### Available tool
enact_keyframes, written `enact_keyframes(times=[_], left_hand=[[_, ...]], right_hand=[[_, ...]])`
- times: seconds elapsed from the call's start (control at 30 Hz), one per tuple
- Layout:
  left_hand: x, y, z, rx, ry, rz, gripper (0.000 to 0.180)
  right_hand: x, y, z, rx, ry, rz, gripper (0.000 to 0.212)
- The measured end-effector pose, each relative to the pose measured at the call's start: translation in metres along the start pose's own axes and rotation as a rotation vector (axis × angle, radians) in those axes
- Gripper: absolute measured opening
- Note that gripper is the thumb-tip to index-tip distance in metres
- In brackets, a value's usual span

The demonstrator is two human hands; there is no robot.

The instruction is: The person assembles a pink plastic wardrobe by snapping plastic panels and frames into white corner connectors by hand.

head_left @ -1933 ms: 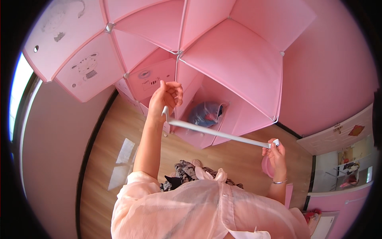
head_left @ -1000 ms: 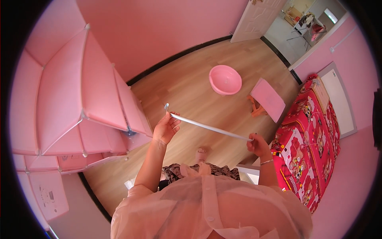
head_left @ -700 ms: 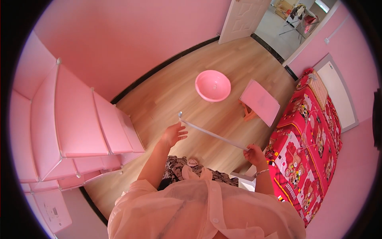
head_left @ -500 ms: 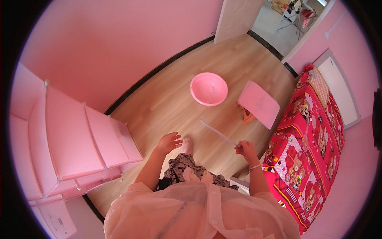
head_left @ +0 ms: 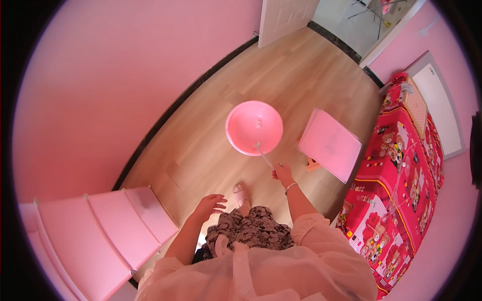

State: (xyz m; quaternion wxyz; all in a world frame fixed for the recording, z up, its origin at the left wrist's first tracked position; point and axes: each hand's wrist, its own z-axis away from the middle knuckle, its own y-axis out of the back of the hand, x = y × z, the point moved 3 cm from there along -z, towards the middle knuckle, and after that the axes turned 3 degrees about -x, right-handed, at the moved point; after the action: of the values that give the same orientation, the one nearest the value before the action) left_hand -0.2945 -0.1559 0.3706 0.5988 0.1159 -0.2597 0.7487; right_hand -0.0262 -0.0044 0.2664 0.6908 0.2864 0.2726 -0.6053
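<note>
My right hand [head_left: 282, 173] grips one end of a thin whitish stick [head_left: 266, 159]; its exact kind is unclear. The stick's far tip overlaps the near rim of a pink round basin [head_left: 241, 118] on the floor; I cannot tell whether they touch. Small pale spots or objects show at the basin's bottom, too small to name. My left hand [head_left: 211, 204] hangs low above the floor near my foot, fingers apart, holding nothing. Right of the basin stands a small stool or table with a pink flat top [head_left: 330, 144] and an orange leg [head_left: 313, 164].
On the right is a bed with a red patterned cover [head_left: 381, 200] and a pale headboard [head_left: 439, 95]. Pink fabric shelving or a cabinet [head_left: 108, 231] stands at lower left. A white door [head_left: 286, 20] is open at the back, beside a dark threshold [head_left: 334, 40].
I have moved forward, so the basin is nearer. My right hand has swung forward and left, bringing the stick's tip to the basin's rim. My left hand stays empty.
</note>
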Motion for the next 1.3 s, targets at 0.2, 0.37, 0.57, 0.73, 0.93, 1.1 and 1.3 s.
enact_keyframes(times=[0.2,0.37,0.57,0.73,0.93,1.1,1.3], left_hand=[[-0.044,0.029,-0.036,0.055,0.043,0.393,0.030],[-0.088,0.034,-0.037,0.306,0.148,0.542,0.029],[-0.105,0.004,-0.067,0.364,0.220,0.600,0.027],[-0.096,-0.013,-0.077,0.356,0.238,0.560,0.025],[-0.093,-0.022,-0.090,0.428,0.209,0.621,0.023],[-0.082,-0.034,-0.079,0.443,0.144,0.632,0.022],[-0.068,-0.069,-0.063,0.384,0.052,0.689,0.024]], right_hand=[[0.050,-0.007,-0.141,0.077,0.069,0.394,0.028],[0.087,-0.032,-0.194,0.068,0.139,0.661,0.031],[0.127,-0.024,-0.219,0.029,0.062,0.689,0.030],[0.111,-0.046,-0.231,-0.074,-0.143,0.872,0.039],[0.112,-0.036,-0.254,-0.046,-0.043,0.641,0.067],[0.101,-0.005,-0.233,-0.154,0.026,0.641,0.057],[0.103,0.053,-0.185,-0.279,0.338,1.033,0.032]])
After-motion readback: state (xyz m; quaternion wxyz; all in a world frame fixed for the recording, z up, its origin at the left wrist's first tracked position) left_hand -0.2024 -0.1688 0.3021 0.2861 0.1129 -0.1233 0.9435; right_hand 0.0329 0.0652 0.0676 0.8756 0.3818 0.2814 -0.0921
